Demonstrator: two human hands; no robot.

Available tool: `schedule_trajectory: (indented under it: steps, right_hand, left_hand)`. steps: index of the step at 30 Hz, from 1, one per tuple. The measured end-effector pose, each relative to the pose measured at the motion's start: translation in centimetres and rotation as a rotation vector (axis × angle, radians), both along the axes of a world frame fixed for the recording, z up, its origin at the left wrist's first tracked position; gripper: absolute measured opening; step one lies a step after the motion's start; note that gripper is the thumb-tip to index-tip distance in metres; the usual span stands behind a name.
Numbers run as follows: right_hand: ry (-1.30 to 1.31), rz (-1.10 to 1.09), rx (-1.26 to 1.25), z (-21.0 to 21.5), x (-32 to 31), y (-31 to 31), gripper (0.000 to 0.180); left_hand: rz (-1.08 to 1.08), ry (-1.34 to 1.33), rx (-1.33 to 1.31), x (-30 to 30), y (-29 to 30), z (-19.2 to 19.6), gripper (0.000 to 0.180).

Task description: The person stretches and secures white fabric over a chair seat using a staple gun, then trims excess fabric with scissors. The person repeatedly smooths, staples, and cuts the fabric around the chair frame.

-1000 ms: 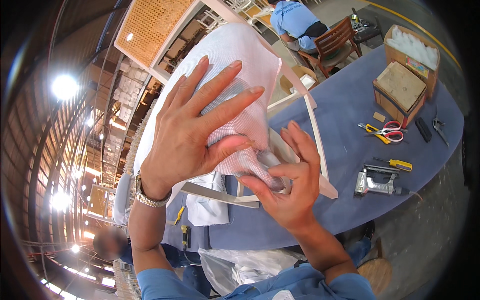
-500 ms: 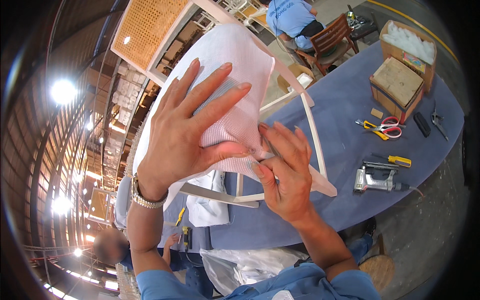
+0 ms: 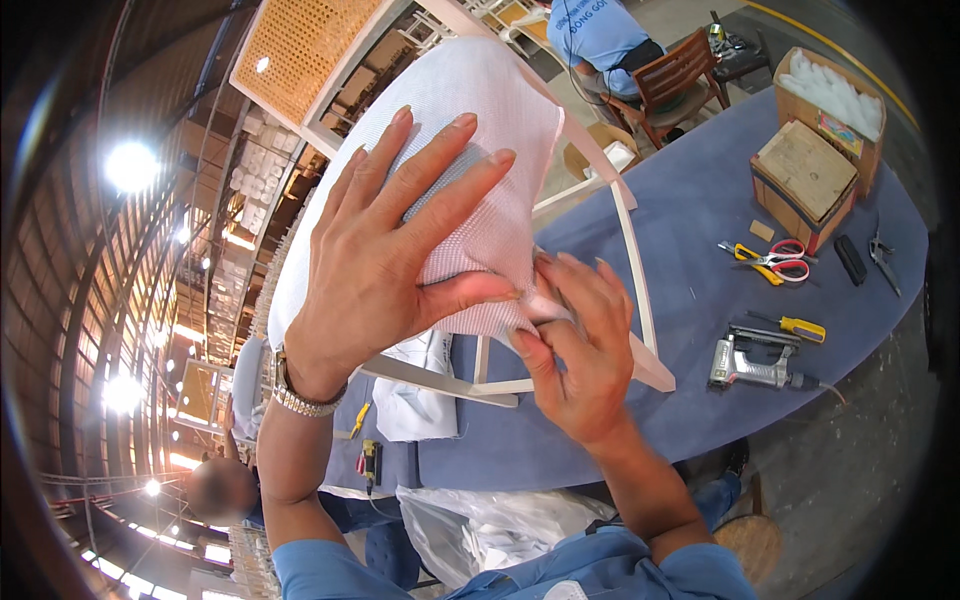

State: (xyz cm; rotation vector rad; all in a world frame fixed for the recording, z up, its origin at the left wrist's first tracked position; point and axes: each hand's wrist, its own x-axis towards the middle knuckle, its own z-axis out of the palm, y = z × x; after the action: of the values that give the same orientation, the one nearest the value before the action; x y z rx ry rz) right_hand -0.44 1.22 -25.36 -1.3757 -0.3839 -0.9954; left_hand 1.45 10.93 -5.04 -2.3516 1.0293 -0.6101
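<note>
A light wooden chair frame (image 3: 640, 290) lies tipped on the table, its seat covered in pale woven fabric (image 3: 490, 100). My left hand (image 3: 375, 255) rests flat on the fabric, fingers spread, with its thumb pressing near the seat's corner. At that corner my right hand (image 3: 580, 345) pinches a gathered fold of the fabric between thumb and fingers. The fold is bunched where the two hands meet. What lies under my right fingers is partly hidden.
On the blue-covered table (image 3: 680, 240) lie a staple gun (image 3: 750, 362), a yellow screwdriver (image 3: 800, 328), red-handled scissors (image 3: 788, 262), a yellow cutter (image 3: 765, 272) and pliers (image 3: 880, 260). Cardboard boxes (image 3: 805, 180) stand at the far right. Other people sit beyond the table and at lower left.
My right hand keeps its pinch on the fabric fold, its fingers slightly shifted. The view has moved a little. At lower left, the other person's hand has left the tool on the table.
</note>
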Motion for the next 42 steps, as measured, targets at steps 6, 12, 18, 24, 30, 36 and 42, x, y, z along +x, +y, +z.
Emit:
schedule_trajectory:
  steps: [6,12,18,24,30,36,42]
  right_hand:
    - [-0.020,0.118,0.065,-0.2,0.6,-0.3,0.025]
    - [0.011,0.157,0.076,0.4,0.2,-0.9,0.018]
    - [-0.007,0.118,0.024,0.1,0.0,-1.0,0.011]
    - [-0.016,0.103,0.037,0.4,-0.1,-1.1,0.009]
    - [-0.013,0.092,0.087,0.3,0.0,-0.8,0.014]
    - [-0.003,0.102,0.087,0.2,-0.1,-0.8,0.017]
    - [-0.041,0.092,0.120,0.0,1.2,-2.2,0.023]
  left_hand:
    - [0.011,-0.025,-0.035,-0.1,-0.1,-0.4,0.087]
    - [0.040,-0.129,-0.057,-0.8,-0.2,-1.2,0.094]
    - [0.094,-0.349,-0.194,-1.5,-0.8,-5.6,0.093]
    - [-0.212,-0.076,-0.662,-3.7,0.5,-9.6,0.076]
    - [-0.036,0.412,-1.975,-8.2,-0.2,-20.0,0.073]
    - [-0.267,1.153,-2.053,-1.1,1.1,-18.1,0.083]
    - [-0.396,1.261,-1.692,3.0,-0.6,-17.3,0.101]
